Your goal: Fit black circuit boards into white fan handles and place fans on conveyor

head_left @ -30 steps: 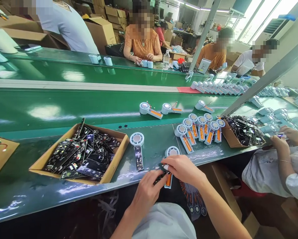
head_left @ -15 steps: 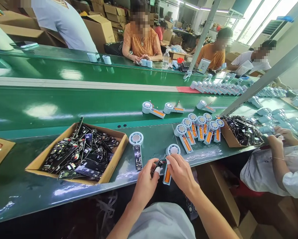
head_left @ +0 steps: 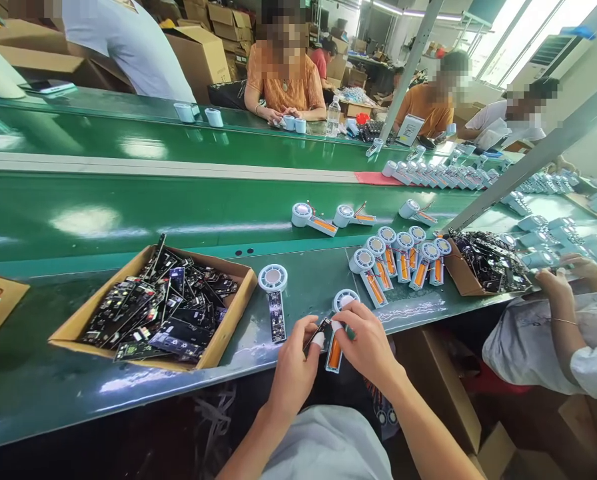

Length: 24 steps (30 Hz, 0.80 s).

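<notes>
My left hand (head_left: 298, 350), a white cover on its thumb, grips a narrow black circuit board (head_left: 320, 332) tilted upward. My right hand (head_left: 366, 340) is closed in a pinch at the board's upper end; whatever is between its fingertips is too small to make out. Under the right hand lies a light blue handheld fan body (head_left: 334, 353), its open handle showing an orange cell and its round head partly covered by my fingers. To the left, another fan (head_left: 273, 279) lies with a circuit board seated in its handle.
A cardboard box (head_left: 251, 283) of loose circuit boards stands left, another box (head_left: 461, 277) right. Several fans (head_left: 378, 260) with orange cells lie between. More fans (head_left: 302, 213) sit on the green belt (head_left: 203, 207). A co-worker's hands (head_left: 556, 287) are busy at right; others sit opposite.
My right fingertips have moved slightly left and down, against the board's end. The fans on the green belt have shifted a little to the right.
</notes>
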{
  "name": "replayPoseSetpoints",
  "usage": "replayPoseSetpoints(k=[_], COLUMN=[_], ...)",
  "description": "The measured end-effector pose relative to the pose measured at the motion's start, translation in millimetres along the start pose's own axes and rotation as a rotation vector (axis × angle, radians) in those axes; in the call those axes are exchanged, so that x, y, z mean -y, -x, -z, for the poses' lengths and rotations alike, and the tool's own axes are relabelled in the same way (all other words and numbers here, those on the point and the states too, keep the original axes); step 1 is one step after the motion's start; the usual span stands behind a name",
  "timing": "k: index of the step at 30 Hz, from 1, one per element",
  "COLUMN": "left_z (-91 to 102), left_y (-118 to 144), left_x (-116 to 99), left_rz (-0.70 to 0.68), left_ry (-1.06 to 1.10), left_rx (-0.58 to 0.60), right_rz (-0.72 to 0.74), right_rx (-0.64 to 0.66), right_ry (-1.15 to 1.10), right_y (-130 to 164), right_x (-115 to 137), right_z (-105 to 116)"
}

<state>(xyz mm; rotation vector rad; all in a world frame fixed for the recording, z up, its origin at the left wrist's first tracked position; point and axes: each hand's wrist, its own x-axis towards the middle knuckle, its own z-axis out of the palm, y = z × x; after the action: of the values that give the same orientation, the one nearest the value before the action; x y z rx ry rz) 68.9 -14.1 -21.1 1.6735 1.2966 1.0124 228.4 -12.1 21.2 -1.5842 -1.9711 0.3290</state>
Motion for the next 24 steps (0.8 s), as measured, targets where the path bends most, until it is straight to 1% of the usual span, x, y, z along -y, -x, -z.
replayPoseSetpoints(k=[1,3,5,8,10,13,17,20,22,24], left_z=[-0.1,-0.5,-1.7,-5.1,-7.1,-6.8,0.7,7.3,10.8,13.9], left_y=[-0.7,-1.6,-1.2,2.2,5.1,6.3,-0.7,-7.3,-10.7,-13.2], left_x=[0.0,-0.6,-1.5,-2.6,-3.4,-4.4,-3.0,-1.2,-1.5,-3.2], left_rz=[0.024,0.006,-0.062,-0.181,-0.240,-0.245,-0.121,-0.028,-0.006,-0.016], left_ry=[0.016,0.021,0.007,-0.036,-0.067,-0.079,0.019,0.141,0.189,0.199], left_rx=[-0.008,-0.007,-0.033,-0.107,-0.133,-0.121,-0.029,0.047,0.081,0.107], right_rz=[0.008,0.028,0.056,0.106,0.117,0.095,0.030,0.029,0.044,0.046], right_rx=[0.014,0.036,0.050,0.080,0.089,0.088,0.060,0.059,0.067,0.073], right_ry=[0.015,0.078,0.179,0.336,0.377,0.287,0.089,-0.014,-0.097,-0.178], right_y=[-0.4,-0.7,-0.5,0.4,0.4,-0.7,-1.3,0.0,0.6,0.2], right_x=[0.1,1.5,5.3,13.4,16.8,14.4,2.0,-5.8,-8.9,-10.6], right_z=[0.2,1.0,2.4,5.4,6.9,6.6,1.6,-1.7,-2.0,-0.7])
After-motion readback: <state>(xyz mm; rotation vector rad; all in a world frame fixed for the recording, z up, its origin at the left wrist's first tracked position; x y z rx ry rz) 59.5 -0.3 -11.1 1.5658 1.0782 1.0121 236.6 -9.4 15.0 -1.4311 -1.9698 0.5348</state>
